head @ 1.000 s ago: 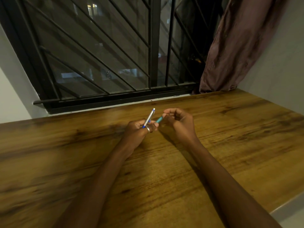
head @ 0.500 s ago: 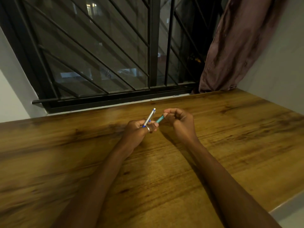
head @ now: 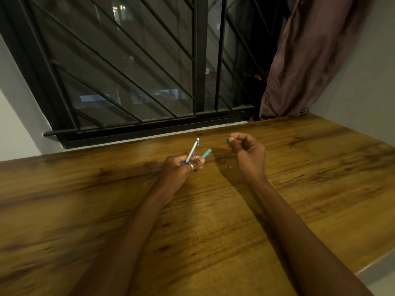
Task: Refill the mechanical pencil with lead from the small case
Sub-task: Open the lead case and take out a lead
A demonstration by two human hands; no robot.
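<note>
My left hand [head: 179, 167] grips a silver mechanical pencil [head: 193, 149] with blue trim, its top end pointing up and away. The same hand also pinches a small teal lead case [head: 206, 153] that sticks out to the right of the pencil. My right hand [head: 248, 149] hovers apart to the right, fingers curled, pinching a small teal piece [head: 227, 141] at thumb and forefinger; it looks like the case's cap. A ring sits on a left finger. No lead is visible.
Both forearms lie over a wooden table [head: 299, 178]. A barred window [head: 149, 71] runs along the far edge, and a brownish curtain [head: 310, 56] hangs at the back right. The table's right front edge [head: 376, 263] is near my right arm.
My right hand has pulled away to the right from the lead case, taking a small teal piece with it. The case and pencil stay in my left hand.
</note>
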